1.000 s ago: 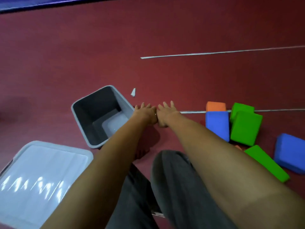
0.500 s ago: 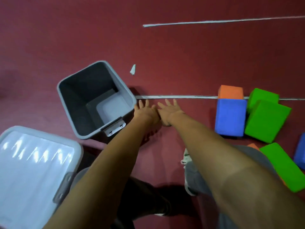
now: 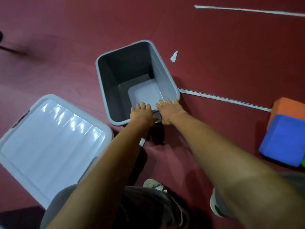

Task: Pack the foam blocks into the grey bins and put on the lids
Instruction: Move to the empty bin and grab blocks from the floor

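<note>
An open grey bin [image 3: 105, 90] stands on the red floor in the middle, with nothing inside. My left hand [image 3: 142, 114] and my right hand [image 3: 170, 109] lie side by side over its near rim, fingers straight, on either side of the bin's latch [image 3: 157, 116]. A second grey bin with its lid on [image 3: 49, 141] sits at the lower left. At the right edge lie a blue foam block [image 3: 282, 139] and an orange foam block [image 3: 288, 108] behind it. A sliver of a green block [image 3: 303, 162] shows at the frame's right edge.
White tape lines [image 3: 222, 99] cross the red floor, and a small scrap of tape [image 3: 174, 57] lies beside the open bin. My legs and white shoes [image 3: 216, 204] fill the bottom of the view. Something dark and blurred is at the far left edge.
Both hands have moved from the floor beside the open bin to its near rim. The view has swung left, so most of the foam blocks have left the frame.
</note>
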The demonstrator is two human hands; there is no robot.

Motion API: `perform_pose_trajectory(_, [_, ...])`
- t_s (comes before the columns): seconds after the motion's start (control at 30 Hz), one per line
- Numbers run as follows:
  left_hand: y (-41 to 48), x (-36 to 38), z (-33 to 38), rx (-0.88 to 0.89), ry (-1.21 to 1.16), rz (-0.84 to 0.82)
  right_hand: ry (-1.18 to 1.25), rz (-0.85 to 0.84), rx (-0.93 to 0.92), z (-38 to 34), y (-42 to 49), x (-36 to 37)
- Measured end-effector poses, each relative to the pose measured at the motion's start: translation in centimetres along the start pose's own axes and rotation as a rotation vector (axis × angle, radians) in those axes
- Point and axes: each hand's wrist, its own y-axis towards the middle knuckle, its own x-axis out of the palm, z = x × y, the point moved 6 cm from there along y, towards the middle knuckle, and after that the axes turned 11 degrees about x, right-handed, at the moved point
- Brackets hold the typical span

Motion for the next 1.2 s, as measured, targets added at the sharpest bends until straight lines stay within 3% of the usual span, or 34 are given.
perform_pose_trajectory(0.13, [0.4,4.2,-2.6,-0.035,-0.126,-0.060,-0.006,-0.040,0.007,-0.9,1.6,1.7])
perform_pose_trajectory(0.27, [0.0,5.3,-2.8,-0.044,-0.217,0.081,-0.013,0.064,0.000,-0.8,1.7,3.0])
perform_pose_trajectory(0.37, [-0.9,5.8,-1.8,-0.023,-0.249,0.061,-0.112,0.056,0.017,-0.9,0.2,3.3])
perform_pose_trajectory(0.6, [-4.5,7.5,3.8,0.085,-0.234,-0.148,-0.112,-0.113,0.100,0.1,-6.7,5.2])
perform_pose_trajectory(0.73, [-7.3,8.2,7.6,0.149,-0.139,-0.423,-0.054,-0.401,0.117,1.1,-11.4,5.4])
perform_pose_trajectory(0.83, [-8.6,9.6,9.7,0.178,-0.060,-0.573,-0.227,-0.469,0.061,1.7,-14.9,5.2])
perform_pose_trajectory(0.97, [-9.3,7.2,13.0,0.208,-0.049,-0.394,-0.146,-0.391,0.078,3.1,-17.9,4.5])
perform_pose_trajectory(1.07, [-9.3,3.1,15.8,0.243,-0.054,-0.212,0.019,-0.313,0.184,5.5,-19.2,3.5])
perform_pose_trajectory(1.2, [-8.8,-1.8,21.2,0.355,0.009,-0.045,0.049,-0.209,0.302,11.0,-21.3,1.9])
